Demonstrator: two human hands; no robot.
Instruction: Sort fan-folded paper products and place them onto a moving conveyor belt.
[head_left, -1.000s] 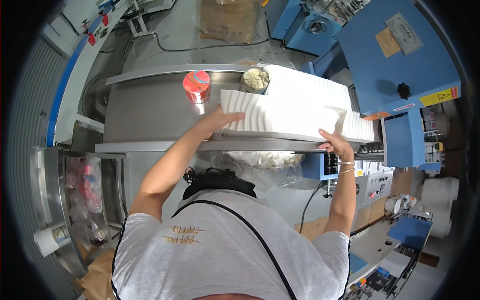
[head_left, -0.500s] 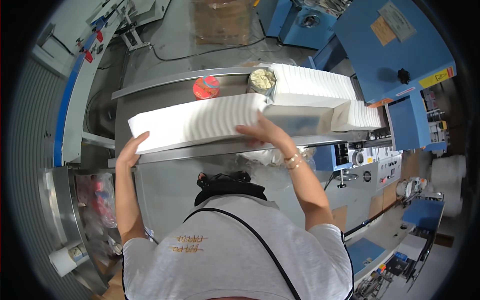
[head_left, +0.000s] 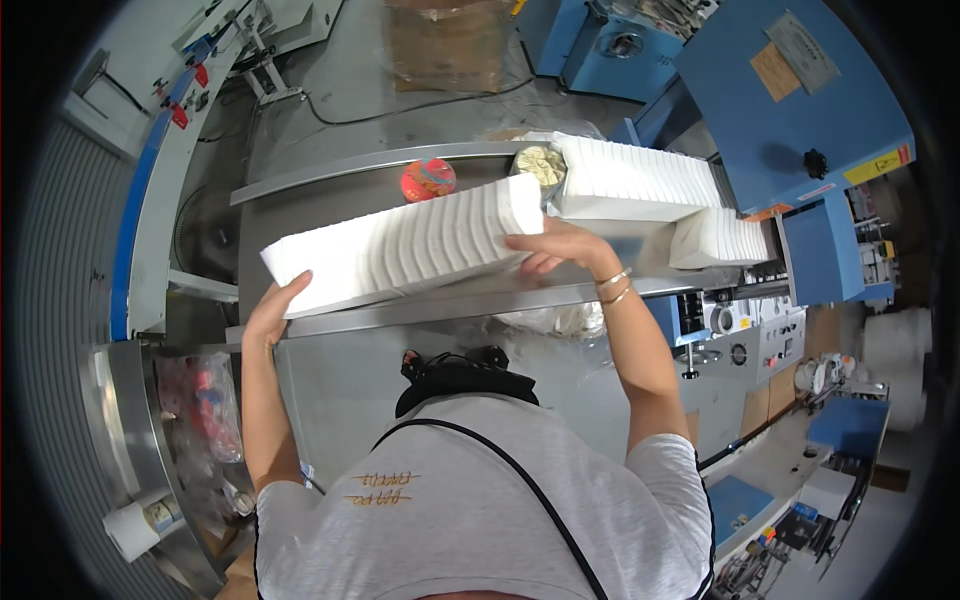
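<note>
A long row of white folded paper tissues [head_left: 405, 245] lies slantwise over the metal trough, its right end tipped farther from me. My left hand [head_left: 268, 315] grips its left end, thumb on the near face and the other fingers mostly hidden. At the right end, my right hand [head_left: 565, 247] clasps the row with the thumb on its near side and fingers curled below. Just beyond the row stand a red round container [head_left: 428, 180] and a round container with a crumpled pale gold top [head_left: 540, 165].
The metal trough [head_left: 345, 178] runs left to right, with raised rims. At its right lie another long white tissue row [head_left: 640, 180] and a shorter one [head_left: 720, 238], beside a blue machine [head_left: 800, 110]. A clear bag with red items [head_left: 213, 405] stands at lower left.
The tissue row's right end has risen and swung slightly away from me, with my right hand moving right along it. My left hand keeps its hold on the left end.
</note>
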